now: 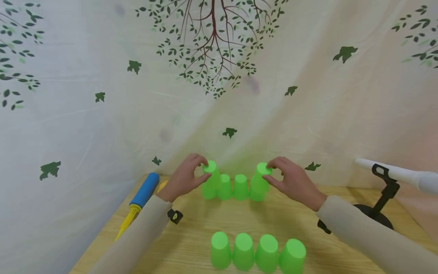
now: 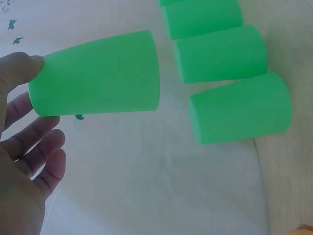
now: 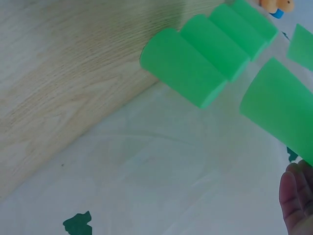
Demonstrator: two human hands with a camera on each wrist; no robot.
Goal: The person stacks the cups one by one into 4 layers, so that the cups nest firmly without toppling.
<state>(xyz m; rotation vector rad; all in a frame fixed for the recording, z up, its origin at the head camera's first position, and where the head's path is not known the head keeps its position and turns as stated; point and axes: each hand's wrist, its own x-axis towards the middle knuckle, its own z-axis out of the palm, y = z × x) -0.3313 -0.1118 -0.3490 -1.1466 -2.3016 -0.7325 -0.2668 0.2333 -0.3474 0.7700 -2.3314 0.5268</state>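
Note:
My left hand (image 1: 186, 176) pinches a green plastic cup (image 2: 98, 76) by its narrow closed end, thumb on one side and fingers on the other. That cup is upside down, raised above the left end of the back row. With its thumb and fingertips my right hand (image 1: 294, 182) grips another upside-down green cup (image 3: 281, 105) over the row's right end. Several green cups (image 1: 241, 188) stand mouth-down side by side in this back row. In both wrist views, a gap separates each held cup from the standing cups. The right fingertips are partly cut off in the right wrist view.
Nearer me, a second row of upside-down green cups (image 1: 243, 251) stands on the wooden table (image 1: 191, 243). A blue and yellow hand pump (image 1: 145, 190) lies left. To the right is a white tube (image 1: 403, 173) on a black stand (image 1: 384, 196). A leaf-printed cloth (image 1: 113, 133) hangs behind.

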